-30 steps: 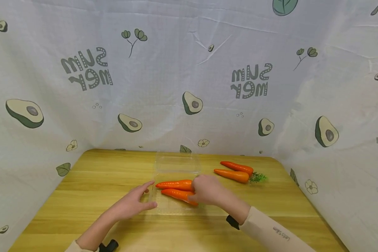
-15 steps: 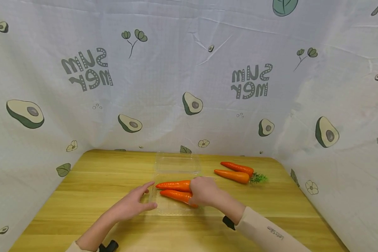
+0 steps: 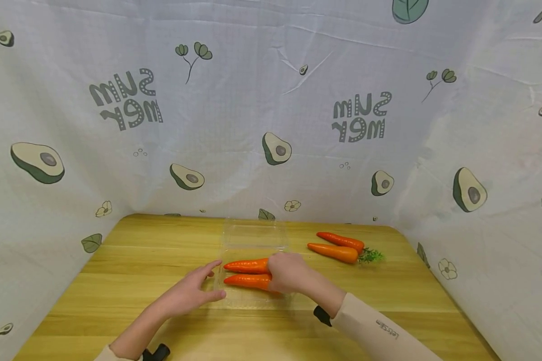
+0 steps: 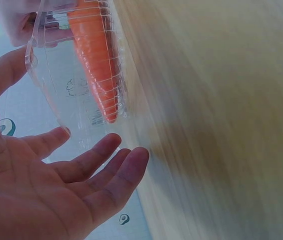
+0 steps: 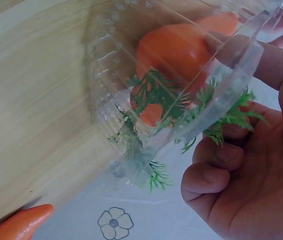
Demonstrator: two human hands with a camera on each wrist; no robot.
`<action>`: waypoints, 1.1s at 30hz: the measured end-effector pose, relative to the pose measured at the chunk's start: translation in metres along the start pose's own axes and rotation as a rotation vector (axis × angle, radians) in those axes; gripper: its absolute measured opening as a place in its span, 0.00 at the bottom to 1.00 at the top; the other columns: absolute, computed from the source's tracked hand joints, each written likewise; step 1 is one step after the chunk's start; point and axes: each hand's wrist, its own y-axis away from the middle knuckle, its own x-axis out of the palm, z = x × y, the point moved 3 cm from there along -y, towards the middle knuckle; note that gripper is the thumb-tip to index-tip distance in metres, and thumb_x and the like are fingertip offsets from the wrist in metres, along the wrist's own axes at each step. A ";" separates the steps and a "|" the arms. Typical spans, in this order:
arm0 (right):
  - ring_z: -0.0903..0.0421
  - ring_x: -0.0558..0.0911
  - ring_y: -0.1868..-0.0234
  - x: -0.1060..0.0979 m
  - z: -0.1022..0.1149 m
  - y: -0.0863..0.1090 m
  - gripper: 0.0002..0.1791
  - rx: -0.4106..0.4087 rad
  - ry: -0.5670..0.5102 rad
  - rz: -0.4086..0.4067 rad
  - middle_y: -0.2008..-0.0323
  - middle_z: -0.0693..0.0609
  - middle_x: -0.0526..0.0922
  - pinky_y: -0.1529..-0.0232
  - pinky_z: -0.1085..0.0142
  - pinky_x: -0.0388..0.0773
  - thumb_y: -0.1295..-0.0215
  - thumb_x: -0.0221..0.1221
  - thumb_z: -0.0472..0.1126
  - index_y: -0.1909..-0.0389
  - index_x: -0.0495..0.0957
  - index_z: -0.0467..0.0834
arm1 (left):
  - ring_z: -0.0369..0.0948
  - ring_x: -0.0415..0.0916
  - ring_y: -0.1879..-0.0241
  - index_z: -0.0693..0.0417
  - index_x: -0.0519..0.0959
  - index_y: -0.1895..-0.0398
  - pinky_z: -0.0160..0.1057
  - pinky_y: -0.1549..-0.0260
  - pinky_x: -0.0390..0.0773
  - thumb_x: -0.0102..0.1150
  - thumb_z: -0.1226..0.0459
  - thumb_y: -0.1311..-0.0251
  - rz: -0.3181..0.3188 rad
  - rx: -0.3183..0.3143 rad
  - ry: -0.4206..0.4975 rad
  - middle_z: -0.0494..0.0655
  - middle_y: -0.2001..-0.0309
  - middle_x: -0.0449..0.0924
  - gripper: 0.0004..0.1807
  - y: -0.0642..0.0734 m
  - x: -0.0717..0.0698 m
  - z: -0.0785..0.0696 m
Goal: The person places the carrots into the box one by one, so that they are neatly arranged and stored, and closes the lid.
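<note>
Left hand [image 3: 191, 292]: fingers spread, beside left side of clear plastic container [image 3: 246, 300]. Right hand [image 3: 290, 273]: fingers curled, at crown ends of two carrots [image 3: 247, 281] in container; thumb touches one; pinch, cannot tell. Carrots glossy orange, side by side, tapered tips toward left hand. Tops [image 5: 154, 95] feathery green.

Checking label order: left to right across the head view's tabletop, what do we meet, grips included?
Left grip → two carrots in the clear container → right grip → two loose carrots → green leafy tops.
</note>
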 end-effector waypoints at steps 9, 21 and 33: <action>0.60 0.64 0.77 0.000 -0.004 -0.002 0.16 -0.012 -0.029 -0.033 0.82 0.58 0.64 0.79 0.65 0.57 0.49 0.71 0.42 0.85 0.73 0.51 | 0.59 0.65 0.31 0.50 0.58 0.21 0.67 0.39 0.67 0.67 0.46 0.38 -0.007 0.006 -0.010 0.60 0.30 0.67 0.47 -0.001 0.000 0.001; 0.59 0.69 0.73 0.000 -0.007 -0.003 0.09 -0.013 -0.070 -0.098 0.77 0.57 0.72 0.77 0.66 0.61 0.49 0.71 0.40 0.78 0.79 0.50 | 0.59 0.65 0.31 0.50 0.57 0.21 0.67 0.39 0.68 0.67 0.47 0.38 -0.015 0.007 -0.015 0.61 0.30 0.67 0.47 0.000 -0.001 -0.001; 0.59 0.70 0.72 0.002 -0.006 -0.003 0.07 -0.037 -0.056 -0.132 0.76 0.57 0.72 0.76 0.66 0.65 0.44 0.69 0.38 0.77 0.81 0.49 | 0.59 0.65 0.31 0.50 0.57 0.21 0.66 0.40 0.69 0.67 0.47 0.38 -0.006 0.013 -0.007 0.62 0.30 0.67 0.47 0.001 0.000 0.000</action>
